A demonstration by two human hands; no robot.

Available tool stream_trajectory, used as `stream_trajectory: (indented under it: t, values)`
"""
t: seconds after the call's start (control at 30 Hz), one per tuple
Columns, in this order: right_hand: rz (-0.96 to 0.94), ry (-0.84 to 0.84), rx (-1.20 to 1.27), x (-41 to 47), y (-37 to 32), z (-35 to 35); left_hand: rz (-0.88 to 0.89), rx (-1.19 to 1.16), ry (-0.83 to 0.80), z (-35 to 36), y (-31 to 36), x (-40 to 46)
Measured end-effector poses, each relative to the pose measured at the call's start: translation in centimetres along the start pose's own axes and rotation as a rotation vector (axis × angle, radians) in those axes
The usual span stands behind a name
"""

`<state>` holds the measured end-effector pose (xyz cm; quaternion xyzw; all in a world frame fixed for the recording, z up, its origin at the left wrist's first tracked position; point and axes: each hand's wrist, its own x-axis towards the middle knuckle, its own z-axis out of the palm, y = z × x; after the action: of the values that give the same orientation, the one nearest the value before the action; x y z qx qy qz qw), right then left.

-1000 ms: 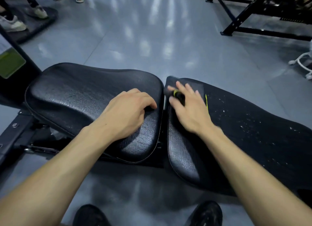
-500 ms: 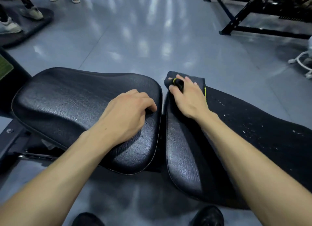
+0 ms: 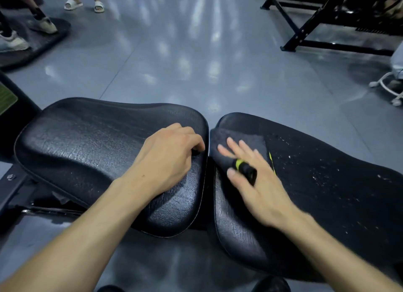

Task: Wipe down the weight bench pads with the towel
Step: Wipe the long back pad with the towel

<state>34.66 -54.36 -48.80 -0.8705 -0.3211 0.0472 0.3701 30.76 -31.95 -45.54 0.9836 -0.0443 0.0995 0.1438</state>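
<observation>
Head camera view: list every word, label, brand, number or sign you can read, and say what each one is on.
No text can be read in this view.
Green panel on the black frame at the left edge: cut off and blurred, no words legible.
Towel under the right hand: yellow-green stripes only, no lettering.
Seat pad and back pad: no brand mark visible, only white specks on the back pad.
</observation>
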Motion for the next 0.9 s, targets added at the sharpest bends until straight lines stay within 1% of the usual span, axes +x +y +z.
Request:
stream_trajectory:
  t: [0.07, 0.13, 0.17, 0.2, 0.23, 0.3, 0.4, 0.47, 0.53, 0.63, 0.77, 0.83, 0.9]
  values:
    - [0.047, 0.034, -0.042, 4.7, 1.6, -0.6, 0.021, 0.027, -0.007, 0.3, 0.5, 0.0]
    - [0.182, 0.084, -0.07, 8.6, 2.8, -0.8, 0.044, 0.054, -0.003, 0.7, 0.8, -0.1]
    - [0.241, 0.102, -0.099, 9.5, 3.0, -0.6, 0.055, 0.064, 0.006, 0.9, 0.9, -0.2]
    - [0.258, 0.114, -0.144, 9.6, 2.7, -0.1, 0.067, 0.072, 0.017, 1.1, 1.0, -0.2]
    - [0.231, 0.119, -0.192, 8.8, 2.3, 0.5, 0.077, 0.077, 0.025, 1.3, 1.1, -0.2]
    - [0.116, 0.117, -0.213, 5.1, 1.6, 1.1, 0.076, 0.097, 0.003, 1.8, 1.5, -0.1]
    - [-0.018, 0.048, -0.164, -2.1, 0.8, 0.6, 0.068, 0.115, -0.062, 2.4, 2.0, 0.6]
    - [-0.048, 0.01, -0.095, -4.0, 1.2, -0.2, 0.056, 0.073, -0.053, 2.5, 2.0, 1.1]
    - [-0.031, 0.014, -0.039, -2.4, 2.3, -1.0, 0.047, 0.054, -0.03, 2.7, 1.9, 1.3]
    - [0.051, 0.041, -0.076, 3.3, 5.3, -1.8, 0.045, 0.026, -0.021, 3.2, 1.6, 1.1]
    - [0.275, 0.085, -0.132, 9.8, 7.9, -2.9, 0.036, 0.064, -0.001, 3.5, 1.6, 0.6]
    - [0.27, 0.073, -0.197, 9.5, 7.0, -2.3, 0.035, 0.096, 0.008, 3.6, 1.8, 0.7]
    - [0.169, 0.071, -0.282, 6.1, 5.6, -1.2, 0.023, 0.11, 0.02, 3.7, 2.2, 0.7]
